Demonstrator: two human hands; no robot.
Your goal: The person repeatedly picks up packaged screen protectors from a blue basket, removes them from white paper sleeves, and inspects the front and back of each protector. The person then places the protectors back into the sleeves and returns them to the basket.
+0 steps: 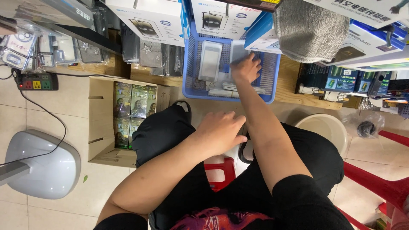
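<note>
Overhead, right hand (246, 68) reaches into blue basket (189, 87) at upper centre, fingers pinching a flat pack (238, 52) by its lower edge. Pack looks light, thin, stiff; edge grip suits. Left hand (220, 132) rests on knee, fingers loosely spread, empty.

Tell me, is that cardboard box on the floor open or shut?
Open: the cardboard box has its top uncovered, showing green packets stacked inside.
</note>
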